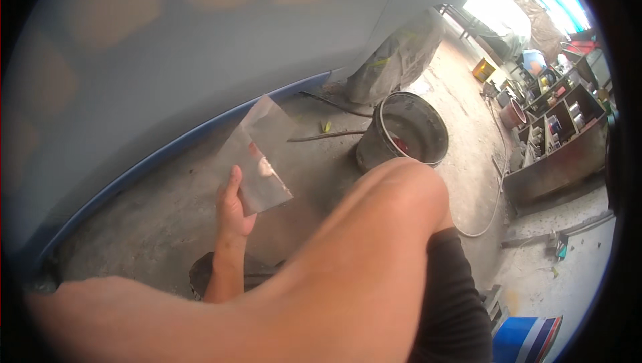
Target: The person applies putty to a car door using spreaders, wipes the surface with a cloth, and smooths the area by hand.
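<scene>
Head view: nearest to me, a bare bent limb (314, 276) adjoins black cloth (453, 296); I cannot tell how the right hand's fingers stand. Past it, my left hand (234, 212) pinches a thin grey sheet (257, 189) above the floor (147, 242), thumb at its edge, other fingers hidden behind. Farther off stand a dark bucket (372, 152), then a cluttered shelf unit (555, 179).

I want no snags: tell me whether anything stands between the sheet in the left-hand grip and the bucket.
Only a dark hose on the floor between sheet and bucket; the bent knee covers the bucket's near edge from view. Nothing else visible blocks the left-hand grip.
</scene>
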`<state>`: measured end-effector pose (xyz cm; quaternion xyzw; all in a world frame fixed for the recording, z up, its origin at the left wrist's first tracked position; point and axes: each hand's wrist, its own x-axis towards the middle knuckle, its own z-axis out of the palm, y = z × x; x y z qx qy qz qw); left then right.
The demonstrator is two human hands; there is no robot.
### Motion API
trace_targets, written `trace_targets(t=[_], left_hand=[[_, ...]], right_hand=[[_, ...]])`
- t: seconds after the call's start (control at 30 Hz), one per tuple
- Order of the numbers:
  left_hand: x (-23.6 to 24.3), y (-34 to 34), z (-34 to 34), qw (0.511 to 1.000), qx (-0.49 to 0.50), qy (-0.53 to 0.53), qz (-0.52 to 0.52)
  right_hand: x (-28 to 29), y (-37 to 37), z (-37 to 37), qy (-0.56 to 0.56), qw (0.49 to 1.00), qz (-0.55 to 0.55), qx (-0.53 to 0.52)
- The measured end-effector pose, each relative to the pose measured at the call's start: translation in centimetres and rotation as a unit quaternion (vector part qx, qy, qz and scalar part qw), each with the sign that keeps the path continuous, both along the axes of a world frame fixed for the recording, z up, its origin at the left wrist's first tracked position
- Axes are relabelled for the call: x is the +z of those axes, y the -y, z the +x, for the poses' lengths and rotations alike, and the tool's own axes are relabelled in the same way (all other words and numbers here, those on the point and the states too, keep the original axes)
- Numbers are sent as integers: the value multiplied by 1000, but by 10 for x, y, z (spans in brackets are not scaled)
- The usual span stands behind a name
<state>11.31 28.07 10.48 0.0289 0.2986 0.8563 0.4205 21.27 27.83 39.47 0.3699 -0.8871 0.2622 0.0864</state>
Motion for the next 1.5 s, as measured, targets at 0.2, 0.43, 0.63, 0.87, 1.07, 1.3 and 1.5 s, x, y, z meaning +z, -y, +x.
trace_targets(t=[0.2,0.43,0.63,0.87,1.07,1.3,1.5], left_hand=[[-17,3,-11,997,-73,7,23],[-20,3,-10,969,11,-53,-243],[-60,9,-28,994,1,-18,-106],[-61,0,-27,986,18,17,-164],[-27,10,0,983,117,-47,-135],[-17,16,2,973,149,-94,-149],[-3,-2,2,983,171,-37,-55]], right_hand=[[-8,-5,0,4,1000,-5,10],[-94,-67,12,80,981,-143,-103],[-203,-128,38,137,965,-64,-214],[-218,-153,44,98,977,1,-190],[-216,-197,64,202,964,4,-170],[-253,-228,59,200,963,4,-179],[-273,-251,47,217,957,10,-194]])
